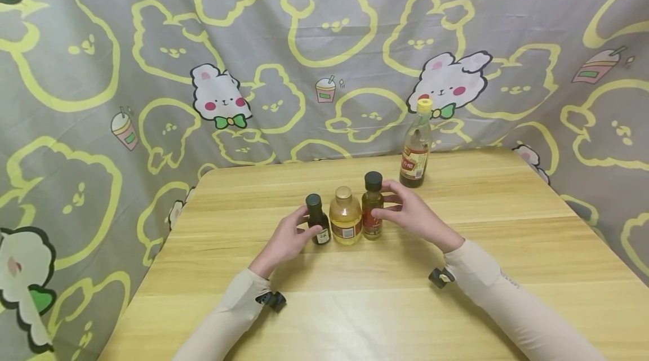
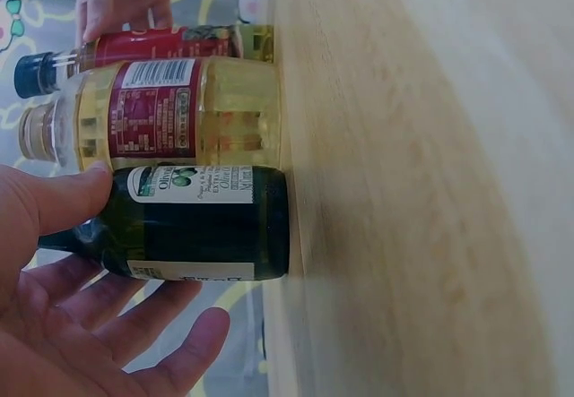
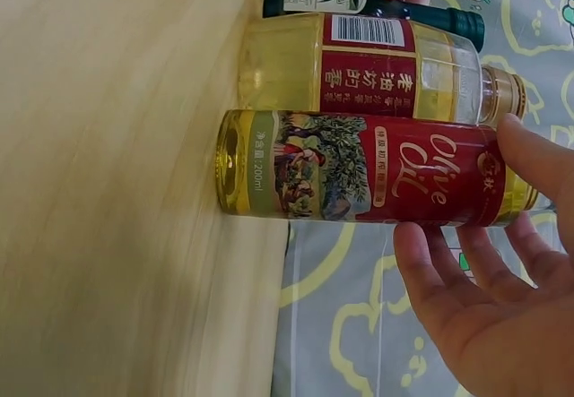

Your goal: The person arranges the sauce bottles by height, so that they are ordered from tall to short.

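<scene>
On table point(image 1: 355, 310), in a row: left bottle point(image 1: 318, 218), middle bottle point(image 1: 347, 219), right bottle point(image 1: 372, 226); behind, rightward: far bottle point(image 1: 416, 152); beyond: curtain point(image 1: 329, 29).

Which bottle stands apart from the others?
The tall yellow-capped bottle at back right; the other three bottles stand side by side between left hand and right hand.

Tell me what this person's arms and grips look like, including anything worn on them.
Both arms wear long beige sleeves. The right sleeve bears a small dark marking, too small to read; none shows on the left sleeve. Small black devices sit by the left cuff and right cuff. The left grip and right grip are ungloved.
</scene>
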### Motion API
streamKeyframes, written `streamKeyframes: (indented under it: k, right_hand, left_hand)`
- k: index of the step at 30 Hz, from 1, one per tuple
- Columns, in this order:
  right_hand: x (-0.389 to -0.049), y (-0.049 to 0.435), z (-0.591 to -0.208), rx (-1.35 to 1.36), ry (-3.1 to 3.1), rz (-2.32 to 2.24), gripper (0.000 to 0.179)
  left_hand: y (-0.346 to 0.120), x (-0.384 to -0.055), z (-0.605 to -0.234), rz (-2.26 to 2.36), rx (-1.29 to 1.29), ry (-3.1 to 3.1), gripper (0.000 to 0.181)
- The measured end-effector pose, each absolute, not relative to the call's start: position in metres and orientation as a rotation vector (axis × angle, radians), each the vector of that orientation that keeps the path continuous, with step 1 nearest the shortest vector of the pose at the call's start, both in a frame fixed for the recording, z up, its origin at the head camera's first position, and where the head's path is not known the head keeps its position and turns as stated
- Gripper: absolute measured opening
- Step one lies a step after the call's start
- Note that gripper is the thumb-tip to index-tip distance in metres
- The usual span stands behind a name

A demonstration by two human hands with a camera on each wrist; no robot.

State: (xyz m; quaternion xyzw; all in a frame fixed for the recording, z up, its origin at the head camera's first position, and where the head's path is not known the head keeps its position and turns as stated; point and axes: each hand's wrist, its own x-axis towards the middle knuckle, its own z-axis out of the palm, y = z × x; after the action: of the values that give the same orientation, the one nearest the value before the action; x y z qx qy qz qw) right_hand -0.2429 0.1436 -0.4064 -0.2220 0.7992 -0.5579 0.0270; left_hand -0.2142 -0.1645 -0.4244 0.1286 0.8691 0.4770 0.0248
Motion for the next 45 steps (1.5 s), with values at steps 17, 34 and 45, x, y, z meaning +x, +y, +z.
streamKeyframes:
  k: [17, 34, 45]
  right_hand:
    - [-0.2417, 0.1439, -0.4039, -0.674, 2.525, -1.639, 0.051]
    - [-0.2434, 0.1441, -0.4067, -0.715, 2.610, -1.611, 0.050]
    - [-0.2449, 0.1468, -0.4048, -0.609, 2.632, -1.581, 0.054]
  left_hand:
    - [-0.1634, -0.2136, -0.4233, 1.484, 0.387, 2.687, 0.044]
    - [-0.1642, -0.2154, -0.4265, 1.484, 0.404, 2.692, 0.045]
    - [-0.1630, -0.2155, -0.4272, 1.489, 0.388, 2.693, 0.044]
